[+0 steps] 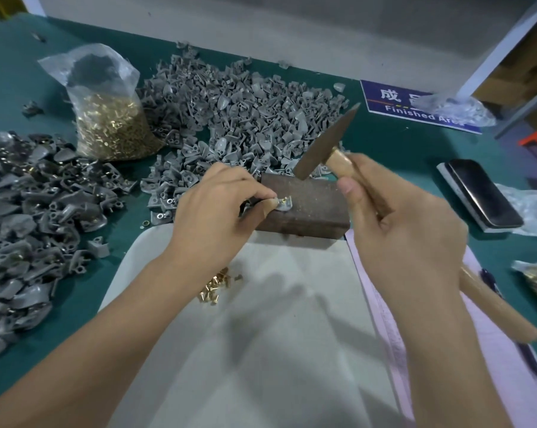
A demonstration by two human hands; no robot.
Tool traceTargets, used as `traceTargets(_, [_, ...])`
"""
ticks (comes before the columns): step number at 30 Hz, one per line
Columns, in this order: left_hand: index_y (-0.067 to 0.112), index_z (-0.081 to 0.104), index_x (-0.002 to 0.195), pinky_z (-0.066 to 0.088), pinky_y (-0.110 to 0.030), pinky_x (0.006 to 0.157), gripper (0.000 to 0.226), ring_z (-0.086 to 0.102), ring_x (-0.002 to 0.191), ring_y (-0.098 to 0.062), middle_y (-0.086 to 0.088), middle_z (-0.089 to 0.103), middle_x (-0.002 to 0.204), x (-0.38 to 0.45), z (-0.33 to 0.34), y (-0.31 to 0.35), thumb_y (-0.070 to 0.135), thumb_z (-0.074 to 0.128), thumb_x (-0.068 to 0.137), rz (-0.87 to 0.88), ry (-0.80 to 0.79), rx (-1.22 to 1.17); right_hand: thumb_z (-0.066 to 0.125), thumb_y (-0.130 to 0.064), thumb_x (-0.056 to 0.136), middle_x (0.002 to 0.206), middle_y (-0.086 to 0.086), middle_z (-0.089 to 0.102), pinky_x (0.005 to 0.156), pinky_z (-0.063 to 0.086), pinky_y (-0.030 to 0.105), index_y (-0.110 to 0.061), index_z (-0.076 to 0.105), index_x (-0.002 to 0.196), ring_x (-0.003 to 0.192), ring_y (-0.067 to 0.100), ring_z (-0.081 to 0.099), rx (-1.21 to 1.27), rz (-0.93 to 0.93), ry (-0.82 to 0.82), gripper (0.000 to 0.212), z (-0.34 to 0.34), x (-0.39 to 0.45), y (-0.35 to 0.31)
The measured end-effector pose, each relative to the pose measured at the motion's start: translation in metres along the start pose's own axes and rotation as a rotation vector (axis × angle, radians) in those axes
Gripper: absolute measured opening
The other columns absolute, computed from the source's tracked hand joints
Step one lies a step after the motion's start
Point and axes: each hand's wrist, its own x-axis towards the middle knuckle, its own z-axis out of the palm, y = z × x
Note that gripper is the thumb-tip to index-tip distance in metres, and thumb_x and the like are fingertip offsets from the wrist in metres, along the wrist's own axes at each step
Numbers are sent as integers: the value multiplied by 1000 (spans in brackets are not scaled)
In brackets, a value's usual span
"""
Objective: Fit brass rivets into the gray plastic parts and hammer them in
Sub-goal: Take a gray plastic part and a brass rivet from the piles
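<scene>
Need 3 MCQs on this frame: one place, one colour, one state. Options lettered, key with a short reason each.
1. Where does the gray part being worked rest?
A. on the dark block
B. on the phone
C. in the rivet bag

2. What colour is the table surface?
A. red
B. teal green
C. yellow

3. What is the right hand doing?
A. lying flat and empty
B. gripping the hammer
C. holding the bag

Key: 1 A, the left hand pinches the part on the block's top. 2 B, teal shows around the piles. 3 B, its fingers wrap the wooden handle, head raised over the block.

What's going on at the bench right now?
Left hand pinches gray part on block. Right hand holds hammer raised. Nothing between them.
</scene>
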Motion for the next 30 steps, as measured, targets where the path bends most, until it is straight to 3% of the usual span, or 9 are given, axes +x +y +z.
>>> traceTargets(2, [32, 80, 96, 47, -34, 66, 10, 52, 93, -10, 16, 66, 90, 0, 0, 0, 38, 72, 94, 10, 3, 21, 53, -52, 100, 76, -11, 64, 58, 41, 30, -48, 58, 128, 67, 19, 59, 18, -13, 40, 29, 2, -1, -2])
traceTargets(6, [31, 81, 95, 42, -30, 62, 7, 52, 91, -12, 16, 67, 87, 1, 0, 0, 35, 76, 90, 21, 33, 52, 63, -43, 97, 74, -5, 71, 54, 38, 30, -41, 70, 117, 64, 29, 66, -32, -87, -41, 21, 8, -7, -5])
traceTargets(10, [33, 80, 93, 44, -31, 60, 7, 53, 92, -12, 17, 66, 86, 1, -1, -1, 36, 74, 92, 33, 26, 51, 63, -43, 97, 69, -6, 68, 53, 30, 27, -39, 69, 118, 60, 19, 57, -16, -35, 60, 22, 10, -7, -6])
traceTargets(14, [32, 81, 95, 42, -30, 60, 8, 52, 90, -11, 17, 66, 85, 2, -1, -1, 36, 76, 89, 20, 32, 64, 61, -43, 98, 67, -5, 68, 50, 27, 26, -42, 69, 113, 60, 31, 63, -84, -39, -80, 17, 11, -10, -6])
traceTargets(16, [33, 80, 94, 41, -29, 59, 7, 53, 90, -12, 16, 66, 85, 1, -1, -1, 36, 75, 91, 27, 28, 62, 61, -43, 98, 67, -6, 67, 49, 21, 19, -41, 68, 116, 57, 27, 60, -66, 0, 16, 20, 10, -9, -7])
traceTargets(18, [33, 80, 94, 41, -29, 60, 8, 53, 91, -13, 16, 66, 86, 1, -2, -1, 36, 74, 92, 30, 30, 61, 60, -45, 99, 70, -6, 68, 49, 22, 23, -41, 67, 121, 59, 25, 59, -34, 11, 76, 24, 11, -8, -10])
traceTargets(22, [33, 80, 95, 44, -31, 61, 9, 51, 91, -10, 16, 65, 87, 2, -1, -1, 38, 74, 90, -3, 16, 55, 57, -46, 98, 71, -5, 70, 53, 30, 29, -45, 67, 116, 63, 31, 65, -86, -37, -80, 21, 13, -10, -6])
traceTargets(26, [33, 80, 94, 44, -31, 60, 7, 50, 90, -10, 17, 64, 86, 2, -3, -1, 36, 74, 92, 14, -6, 35, 60, -45, 97, 71, -7, 69, 51, 25, 23, -42, 64, 122, 60, 26, 61, -39, 5, 61, 25, 10, -8, -6])
traceTargets(30, [33, 80, 94, 39, -27, 59, 11, 45, 88, -4, 19, 62, 86, 2, -2, -2, 40, 73, 89, 4, 4, 36, 57, -49, 97, 71, -8, 69, 53, 32, 29, -49, 60, 117, 66, 31, 66, -122, -5, -138, 20, 9, -8, 1])
